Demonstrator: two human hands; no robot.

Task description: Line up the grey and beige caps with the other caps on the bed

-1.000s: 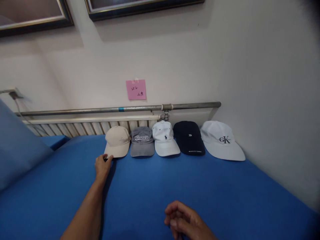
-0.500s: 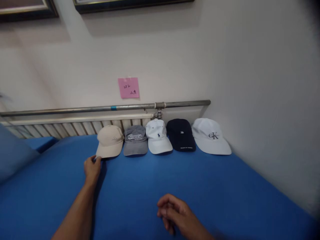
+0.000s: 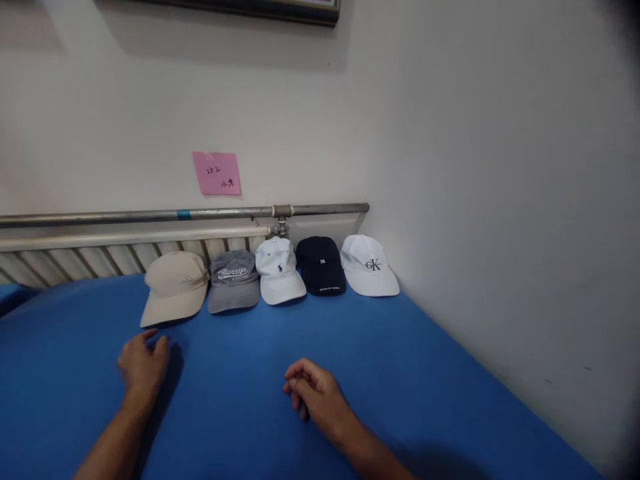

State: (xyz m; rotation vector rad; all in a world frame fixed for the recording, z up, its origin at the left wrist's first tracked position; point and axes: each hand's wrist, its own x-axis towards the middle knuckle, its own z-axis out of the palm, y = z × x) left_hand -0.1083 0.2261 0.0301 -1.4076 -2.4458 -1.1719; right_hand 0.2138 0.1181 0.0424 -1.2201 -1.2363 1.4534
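Note:
Several caps stand in a row along the back of the blue-covered surface. A beige cap (image 3: 174, 288) is at the left end. To its right come a grey cap (image 3: 233, 283) with white lettering, a white cap (image 3: 281, 272) with a small dark emblem, a black cap (image 3: 321, 265) and a white CK cap (image 3: 370, 267). Just below the beige brim is my left hand (image 3: 144, 363), thumb and forefinger apart, holding nothing. My right hand (image 3: 316, 397) hovers over the blue cover, loosely curled with gaps between the fingers, empty and apart from the caps.
Behind the caps run a metal pipe (image 3: 225, 214) and a white radiator (image 3: 115, 259). A pink sticky note (image 3: 217, 173) with handwriting is on the wall, under a dark picture frame (image 3: 280, 9). The blue cover (image 3: 240, 427) meets a wall on the right.
My left hand has let go of the beige cap's brim and drawn back slightly toward me. The view has turned right, so the caps appear further left. My right hand stays empty.

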